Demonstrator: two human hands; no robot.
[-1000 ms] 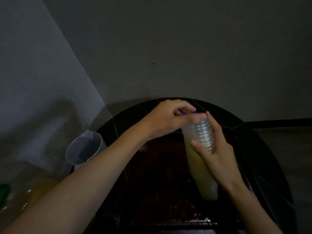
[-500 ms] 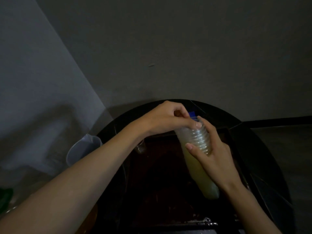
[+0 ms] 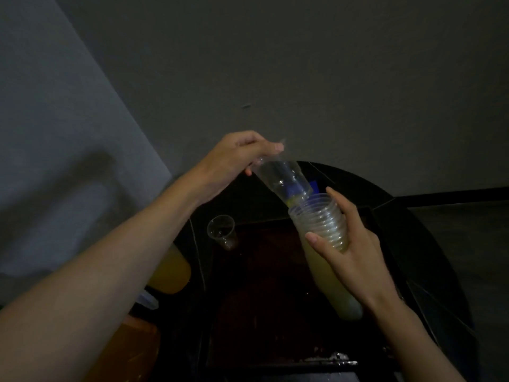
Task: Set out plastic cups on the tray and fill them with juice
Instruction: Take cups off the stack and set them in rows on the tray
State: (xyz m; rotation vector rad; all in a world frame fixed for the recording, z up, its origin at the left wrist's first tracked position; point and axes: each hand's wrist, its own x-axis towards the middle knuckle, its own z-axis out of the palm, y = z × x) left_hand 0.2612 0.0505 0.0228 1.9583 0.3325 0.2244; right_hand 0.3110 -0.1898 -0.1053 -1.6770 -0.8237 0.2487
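My right hand (image 3: 349,252) grips a long stack of clear plastic cups (image 3: 323,232), tilted with its open end up and to the left, above a dark red-brown tray (image 3: 264,299). My left hand (image 3: 237,158) pinches the rim of a single clear cup (image 3: 283,180), whose base still sits in the top of the stack. Another clear cup (image 3: 222,231) stands upright at the tray's far left corner.
The tray lies on a round black table (image 3: 429,244) against a grey wall. Left of the table stands a container of yellow juice (image 3: 170,271), partly behind my left forearm. Something orange (image 3: 124,351) lies at the lower left. A small blue thing (image 3: 312,186) shows behind the cups.
My left hand has drawn the top cup up and to the left, almost out of the stack. The view has shifted, so the cup on the tray now shows.
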